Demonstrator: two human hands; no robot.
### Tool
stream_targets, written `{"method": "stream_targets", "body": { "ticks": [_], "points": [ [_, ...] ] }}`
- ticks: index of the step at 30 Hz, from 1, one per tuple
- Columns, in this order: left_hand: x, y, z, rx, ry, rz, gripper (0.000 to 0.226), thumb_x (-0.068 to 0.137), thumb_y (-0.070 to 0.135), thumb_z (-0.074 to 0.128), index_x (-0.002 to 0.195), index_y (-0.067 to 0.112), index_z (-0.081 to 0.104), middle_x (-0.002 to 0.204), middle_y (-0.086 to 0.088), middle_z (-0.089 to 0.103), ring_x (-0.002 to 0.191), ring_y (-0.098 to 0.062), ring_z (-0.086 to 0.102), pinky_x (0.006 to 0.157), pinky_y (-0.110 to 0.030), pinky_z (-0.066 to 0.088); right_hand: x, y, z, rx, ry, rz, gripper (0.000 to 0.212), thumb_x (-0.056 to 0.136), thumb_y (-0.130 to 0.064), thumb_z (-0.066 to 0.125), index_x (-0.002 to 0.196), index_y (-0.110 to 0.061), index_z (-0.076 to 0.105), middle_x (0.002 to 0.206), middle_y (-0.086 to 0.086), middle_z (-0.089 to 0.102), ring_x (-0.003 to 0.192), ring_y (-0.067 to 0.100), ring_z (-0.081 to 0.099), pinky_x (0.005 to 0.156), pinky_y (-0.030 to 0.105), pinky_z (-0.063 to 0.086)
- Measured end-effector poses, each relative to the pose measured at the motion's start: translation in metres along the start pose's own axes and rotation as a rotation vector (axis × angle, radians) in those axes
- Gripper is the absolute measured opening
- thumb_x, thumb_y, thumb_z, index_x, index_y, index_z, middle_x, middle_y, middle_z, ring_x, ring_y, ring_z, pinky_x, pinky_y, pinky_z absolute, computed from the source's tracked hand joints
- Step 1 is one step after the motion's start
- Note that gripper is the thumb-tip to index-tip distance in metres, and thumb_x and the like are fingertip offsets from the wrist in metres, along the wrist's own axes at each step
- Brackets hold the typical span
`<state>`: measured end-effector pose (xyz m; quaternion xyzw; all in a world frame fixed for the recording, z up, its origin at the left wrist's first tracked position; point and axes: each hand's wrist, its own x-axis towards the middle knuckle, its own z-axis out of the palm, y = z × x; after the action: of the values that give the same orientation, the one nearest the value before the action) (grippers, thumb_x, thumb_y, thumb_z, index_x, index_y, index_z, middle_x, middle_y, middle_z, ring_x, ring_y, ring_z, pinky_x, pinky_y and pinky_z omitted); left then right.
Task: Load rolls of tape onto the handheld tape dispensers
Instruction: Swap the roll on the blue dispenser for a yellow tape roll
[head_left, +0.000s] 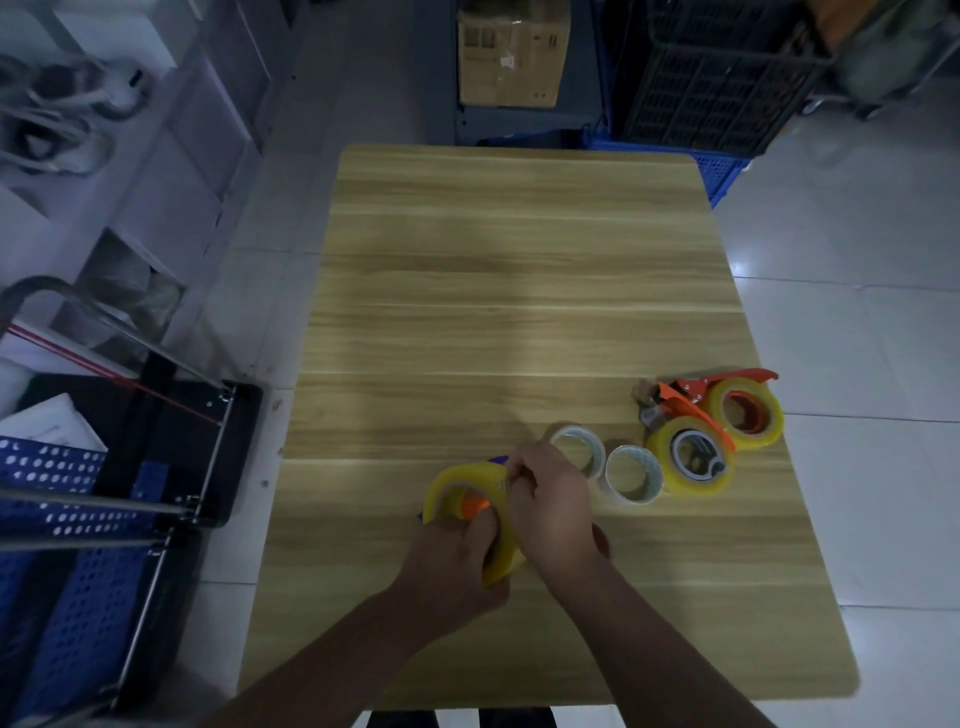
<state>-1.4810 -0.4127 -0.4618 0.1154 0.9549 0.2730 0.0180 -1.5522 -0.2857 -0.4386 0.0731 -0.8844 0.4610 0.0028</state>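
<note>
Left hand (457, 556) wrapped round the near side of a yellow tape roll (467, 499), held over the near part of the worktop (519, 291); right hand (553, 506) closed, fingertips pinching at the roll's far-right rim. An orange part shows in the roll's core, dispenser body mostly hidden. Right of the hands: two clear tape rolls (605, 465) touching, then two orange dispensers (711, 415) carrying yellow rolls, near the right edge.

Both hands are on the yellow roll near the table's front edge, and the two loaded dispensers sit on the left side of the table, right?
Not quite. The head view shows the two loaded dispensers on the table's right side. Both hands, left and right, do hold the yellow roll.
</note>
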Motion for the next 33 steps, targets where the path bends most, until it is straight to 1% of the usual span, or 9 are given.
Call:
{"method": "stream_targets", "body": {
  "ticks": [2,7,12,17,21,23,25,28,33],
  "points": [
    [-0.001,0.002,-0.001,0.001,-0.019,-0.009,0.054,0.052,0.04,0.061,0.097,0.014,0.047,0.052,0.005,0.052,0.04,-0.016,0.047,0.041,-0.016,0.022,-0.002,-0.002,-0.001,0.007,0.017,-0.002,0.016,0.064,0.002,0.043,0.062,-0.011,0.052,0.063,-0.003,0.052,0.062,0.01,0.048,0.053,0.02,0.038],
    [-0.002,0.005,-0.002,-0.029,-0.021,-0.033,0.051,0.053,0.041,0.06,0.095,0.015,0.044,0.051,0.005,0.053,0.04,-0.016,0.047,0.04,-0.016,0.026,-0.004,-0.004,-0.002,0.017,0.035,-0.026,0.015,0.065,0.0,0.04,0.06,-0.012,0.048,0.06,-0.003,0.048,0.059,0.011,0.045,0.05,0.026,0.037],
    [-0.001,0.003,-0.001,-0.026,-0.044,-0.059,0.048,0.054,0.042,0.06,0.091,0.017,0.043,0.053,0.004,0.054,0.041,-0.017,0.048,0.04,-0.017,0.026,-0.005,0.0,-0.001,-0.002,0.007,-0.018,0.022,0.067,0.002,0.042,0.072,-0.009,0.061,0.074,-0.001,0.057,0.069,0.008,0.051,0.061,0.015,0.041],
    [-0.006,0.003,0.002,0.0,-0.065,-0.058,0.056,0.053,0.042,0.063,0.098,0.015,0.045,0.054,0.002,0.055,0.041,-0.019,0.049,0.036,-0.019,0.033,-0.007,0.002,-0.001,-0.012,0.007,-0.004,0.02,0.065,0.003,0.043,0.068,-0.011,0.057,0.07,-0.001,0.056,0.066,0.014,0.053,0.057,0.027,0.044],
    [-0.008,0.006,0.0,0.01,-0.062,-0.029,0.056,0.049,0.038,0.069,0.094,0.018,0.042,0.054,0.003,0.055,0.042,-0.018,0.049,0.036,-0.02,0.031,-0.008,0.001,-0.002,-0.015,-0.014,-0.009,0.02,0.064,0.003,0.042,0.064,-0.014,0.052,0.066,-0.004,0.052,0.063,0.012,0.05,0.053,0.026,0.041],
    [-0.008,0.005,-0.002,0.048,-0.048,0.021,0.057,0.046,0.035,0.073,0.091,0.018,0.043,0.054,0.002,0.054,0.042,-0.018,0.048,0.04,-0.018,0.026,-0.005,0.003,-0.005,-0.009,-0.078,-0.051,0.021,0.063,0.004,0.043,0.067,-0.014,0.055,0.067,-0.008,0.051,0.066,0.004,0.048,0.057,0.017,0.039],
    [-0.009,0.0,-0.001,0.128,-0.045,0.142,0.058,0.045,0.032,0.075,0.091,0.016,0.044,0.058,0.0,0.057,0.045,-0.019,0.05,0.045,-0.018,0.025,0.0,0.006,-0.009,0.016,-0.181,-0.088,0.023,0.064,0.004,0.043,0.072,-0.013,0.057,0.071,-0.017,0.05,0.071,-0.002,0.049,0.064,0.011,0.036],
    [-0.012,-0.008,0.004,0.238,-0.068,0.327,0.064,0.051,0.038,0.072,0.102,0.012,0.046,0.071,-0.004,0.065,0.056,-0.023,0.058,0.051,-0.021,0.042,0.008,0.006,-0.011,0.046,-0.306,-0.111,0.025,0.063,-0.001,0.041,0.074,-0.016,0.058,0.075,-0.021,0.051,0.074,0.001,0.051,0.068,0.017,0.038],
    [-0.01,-0.009,-0.001,0.287,-0.123,0.481,0.06,0.053,0.04,0.073,0.101,0.017,0.046,0.075,0.002,0.066,0.062,-0.019,0.06,0.053,-0.022,0.045,0.011,0.006,-0.016,0.077,-0.366,-0.171,0.028,0.059,0.002,0.039,0.075,-0.012,0.057,0.076,-0.021,0.05,0.071,-0.001,0.048,0.066,0.012,0.033]
  ]
}}
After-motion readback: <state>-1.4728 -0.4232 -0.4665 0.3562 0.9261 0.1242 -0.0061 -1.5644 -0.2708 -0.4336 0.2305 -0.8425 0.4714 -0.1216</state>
